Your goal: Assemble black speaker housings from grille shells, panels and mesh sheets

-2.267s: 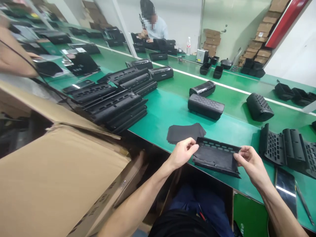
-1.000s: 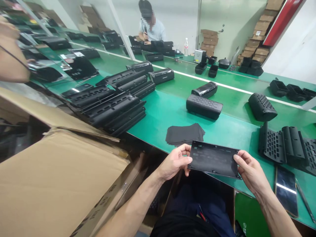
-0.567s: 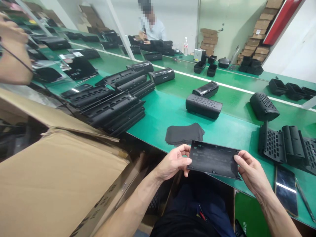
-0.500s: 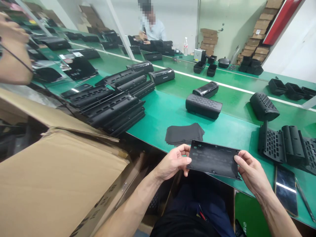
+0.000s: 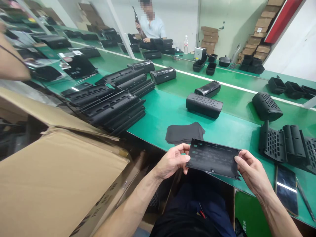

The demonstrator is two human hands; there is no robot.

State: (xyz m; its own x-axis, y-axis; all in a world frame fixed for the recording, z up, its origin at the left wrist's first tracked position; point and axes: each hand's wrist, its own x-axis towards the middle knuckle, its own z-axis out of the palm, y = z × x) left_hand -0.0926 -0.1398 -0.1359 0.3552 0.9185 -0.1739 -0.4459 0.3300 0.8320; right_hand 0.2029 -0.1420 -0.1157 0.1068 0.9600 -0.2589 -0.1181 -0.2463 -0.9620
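Observation:
A black plastic cover panel (image 5: 213,159) with small slots is held level at the table's front edge, its hollow inner side facing up. My left hand (image 5: 174,160) pinches its left end, thumb on top. At the opposite end, my right hand (image 5: 250,168) grips the panel the same way. Just behind it, a loose stack of thin black sheets (image 5: 184,132) lies on the green table (image 5: 158,113). Farther back sits a black perforated housing (image 5: 204,105), with a glossy-topped black unit (image 5: 208,89) behind it.
Stacked black panels (image 5: 116,108) stand to the left, above an open cardboard box (image 5: 56,177). At right are perforated shells (image 5: 274,141), a smartphone (image 5: 286,189) and a thin dark pen-like tool (image 5: 305,199). A person (image 5: 153,28) sits across the table; another person's arm (image 5: 13,62) shows at left.
My hands and the panel stay almost in place, with the panel tipped very slightly. The person across has raised a dark long tool, and the arm at far left has moved lower.

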